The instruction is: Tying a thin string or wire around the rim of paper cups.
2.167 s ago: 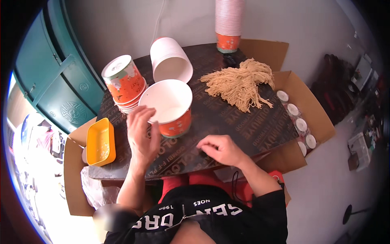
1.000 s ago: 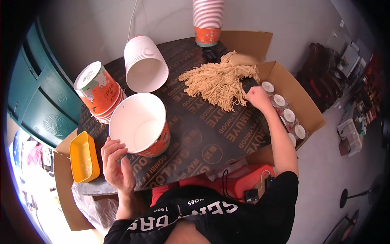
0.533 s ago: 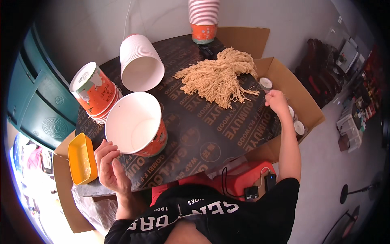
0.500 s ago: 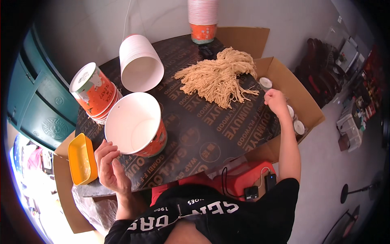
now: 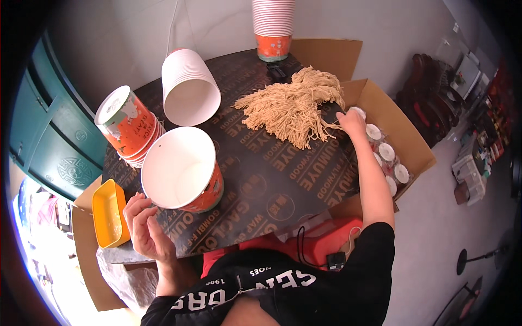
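Note:
My right hand (image 5: 353, 125) is at the right edge of a loose bundle of tan strings (image 5: 293, 106). Its fingers are pinched together by the strands, and whatever lies between them is hidden. My left hand (image 5: 148, 227), palm up with loosely bent fingers apart, holds nothing. Its fingertips are beside the lower left rim of a large paper bucket (image 5: 179, 168), white inside and orange outside, tilted toward me on the table. Past my right hand, several clear containers with white lids (image 5: 386, 152) stand in an open cardboard box (image 5: 410, 130).
A nested stack of white buckets (image 5: 190, 87) lies on its side on the dark table (image 5: 261, 179). Upside-down orange buckets (image 5: 128, 125) stand at the left, and a tall stack (image 5: 273, 32) at the back. A yellow tray (image 5: 110, 212) sits at the left edge.
My right hand has moved left, from over the box to the edge of the strings, uncovering more lidded containers. My left hand and the tilted bucket have hardly moved.

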Action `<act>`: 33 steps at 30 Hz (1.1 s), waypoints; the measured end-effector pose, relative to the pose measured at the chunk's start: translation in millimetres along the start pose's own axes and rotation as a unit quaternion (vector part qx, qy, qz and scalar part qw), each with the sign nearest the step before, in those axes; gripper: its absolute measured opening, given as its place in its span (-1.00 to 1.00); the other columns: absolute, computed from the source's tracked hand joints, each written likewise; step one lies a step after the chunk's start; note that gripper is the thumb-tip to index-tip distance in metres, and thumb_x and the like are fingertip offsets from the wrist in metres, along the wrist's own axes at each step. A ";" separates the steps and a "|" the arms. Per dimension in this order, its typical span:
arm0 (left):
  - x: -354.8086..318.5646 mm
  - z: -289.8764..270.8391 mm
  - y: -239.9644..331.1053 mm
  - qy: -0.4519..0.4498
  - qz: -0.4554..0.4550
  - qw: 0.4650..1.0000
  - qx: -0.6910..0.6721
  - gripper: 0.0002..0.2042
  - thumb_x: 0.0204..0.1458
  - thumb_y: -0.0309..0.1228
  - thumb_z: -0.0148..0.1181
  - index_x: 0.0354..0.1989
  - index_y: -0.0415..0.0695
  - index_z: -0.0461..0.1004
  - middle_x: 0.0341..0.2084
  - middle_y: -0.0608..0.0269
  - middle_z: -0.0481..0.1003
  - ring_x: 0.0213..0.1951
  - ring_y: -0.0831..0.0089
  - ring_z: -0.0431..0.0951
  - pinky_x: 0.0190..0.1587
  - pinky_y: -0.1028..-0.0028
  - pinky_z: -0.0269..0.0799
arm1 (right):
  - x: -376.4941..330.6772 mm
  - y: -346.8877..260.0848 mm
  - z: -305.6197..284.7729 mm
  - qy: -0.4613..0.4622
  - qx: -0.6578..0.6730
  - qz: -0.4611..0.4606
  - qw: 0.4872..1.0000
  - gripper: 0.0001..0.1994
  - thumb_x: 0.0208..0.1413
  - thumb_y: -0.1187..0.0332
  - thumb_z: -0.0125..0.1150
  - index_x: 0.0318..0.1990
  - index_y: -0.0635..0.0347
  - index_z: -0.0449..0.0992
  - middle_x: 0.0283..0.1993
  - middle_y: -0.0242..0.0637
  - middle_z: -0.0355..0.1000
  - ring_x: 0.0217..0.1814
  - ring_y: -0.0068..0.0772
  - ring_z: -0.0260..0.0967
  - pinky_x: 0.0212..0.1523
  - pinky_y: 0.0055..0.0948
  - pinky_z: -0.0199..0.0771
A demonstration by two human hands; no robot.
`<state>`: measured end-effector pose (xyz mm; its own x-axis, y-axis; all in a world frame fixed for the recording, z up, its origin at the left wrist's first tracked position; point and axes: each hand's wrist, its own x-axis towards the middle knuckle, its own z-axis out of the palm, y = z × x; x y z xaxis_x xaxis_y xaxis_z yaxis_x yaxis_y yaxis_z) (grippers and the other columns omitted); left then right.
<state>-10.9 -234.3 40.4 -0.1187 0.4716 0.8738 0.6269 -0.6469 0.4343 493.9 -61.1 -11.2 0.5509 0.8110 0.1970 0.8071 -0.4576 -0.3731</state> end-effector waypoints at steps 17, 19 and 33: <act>19.7 2.5 19.4 -0.144 0.055 0.985 0.078 -0.65 -0.23 -0.63 0.14 -0.16 -0.23 0.48 -0.05 0.00 0.47 0.15 -0.11 0.36 0.23 -0.01 0.19 | -109.3 -40.9 -33.4 0.146 0.299 -0.441 0.834 -0.90 0.17 0.50 0.04 -0.38 0.25 0.28 -0.18 -0.13 0.33 -0.13 -0.04 0.24 0.00 -0.24 0.24; 25.1 5.0 17.6 -0.195 0.070 0.973 0.101 -0.61 -0.24 -0.62 0.20 -0.13 -0.16 0.48 -0.05 0.08 0.47 0.22 -0.07 0.32 0.32 -0.14 0.02 | -144.0 -59.4 -39.2 0.120 0.264 -0.483 0.826 -0.92 0.14 0.49 0.05 -0.39 0.22 0.31 -0.16 -0.15 0.34 -0.11 -0.03 0.25 -0.01 -0.20 0.23; 13.8 -7.0 53.0 -0.208 -0.004 0.974 -0.087 -0.97 0.05 -0.62 0.17 -0.37 -0.27 0.45 -0.48 0.08 0.48 -0.48 0.20 0.50 -0.43 0.38 0.41 | -309.0 -166.0 -48.2 -0.309 0.624 -0.394 0.600 -0.82 0.38 0.45 -0.06 -0.33 0.27 0.28 -0.27 -0.27 0.28 -0.44 -0.57 0.20 -0.41 -0.61 0.28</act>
<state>15.3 -266.2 77.0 0.2226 0.6553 0.7219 0.4832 -0.7173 0.5021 199.9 -253.3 33.6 -0.3919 0.7536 0.5277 -0.2350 0.4726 -0.8494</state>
